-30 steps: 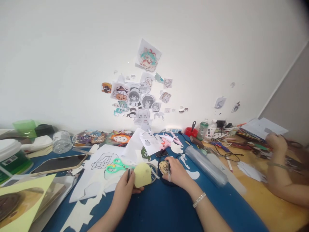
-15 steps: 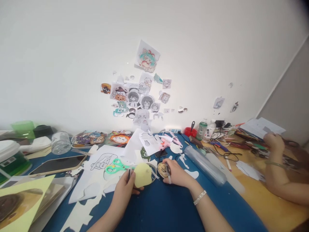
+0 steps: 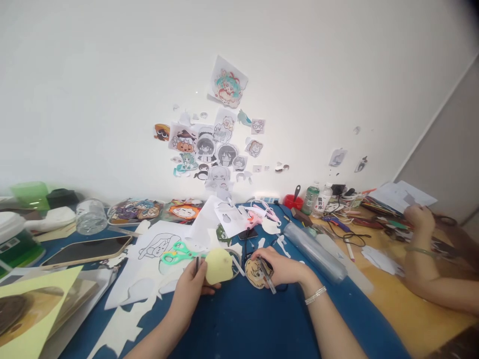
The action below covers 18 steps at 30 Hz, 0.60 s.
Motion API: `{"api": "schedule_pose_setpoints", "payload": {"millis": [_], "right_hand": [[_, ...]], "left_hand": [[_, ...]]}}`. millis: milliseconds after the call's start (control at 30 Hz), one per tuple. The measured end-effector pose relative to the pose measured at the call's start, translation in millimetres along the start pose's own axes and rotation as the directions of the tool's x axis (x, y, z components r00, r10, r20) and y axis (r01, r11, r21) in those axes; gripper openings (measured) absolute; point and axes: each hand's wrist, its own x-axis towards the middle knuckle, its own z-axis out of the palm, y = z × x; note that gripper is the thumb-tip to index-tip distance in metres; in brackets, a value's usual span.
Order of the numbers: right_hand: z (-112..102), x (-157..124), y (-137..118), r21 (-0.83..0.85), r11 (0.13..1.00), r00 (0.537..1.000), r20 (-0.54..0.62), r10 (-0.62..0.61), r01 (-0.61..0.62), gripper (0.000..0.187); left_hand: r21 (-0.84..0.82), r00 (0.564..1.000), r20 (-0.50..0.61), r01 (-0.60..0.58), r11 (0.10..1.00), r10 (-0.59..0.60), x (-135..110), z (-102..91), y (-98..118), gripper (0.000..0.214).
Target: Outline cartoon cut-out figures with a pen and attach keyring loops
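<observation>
Head view: right hand grips pen slanting near-right; left hand grips yellow cutout.

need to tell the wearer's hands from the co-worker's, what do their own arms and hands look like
Both forearms are bare, with no sleeves or gloves in view. The left hand has a plain wrist, with no watch or band. The right hand has a silvery beaded bracelet at the wrist.

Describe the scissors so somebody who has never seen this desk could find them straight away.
Start at the blue mat on the desk and find the white sheet with a line drawing, just beyond the left hand. The scissors lie on it, beside the yellow cutout. Their mint-green handles match nothing else nearby.
</observation>
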Motion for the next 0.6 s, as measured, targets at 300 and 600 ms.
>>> {"api": "schedule_pose_setpoints", "payload": {"millis": [300,600], "right_hand": [[0.3,4.4,-8.9,-0.027,0.999,0.997,-0.071,-0.033,0.031,0.058],[14.3,5.3,-25.8,-0.08,0.991,0.967,-0.222,-0.126,0.11,0.051]], "left_hand": [[-0.009,1.0,0.002,0.029,1.0,-0.029,0.1,0.4,3.8,0.041],[0.058,0.998,-0.035,0.052,0.997,-0.05,8.5,0.1,-0.7,0.034]]}}
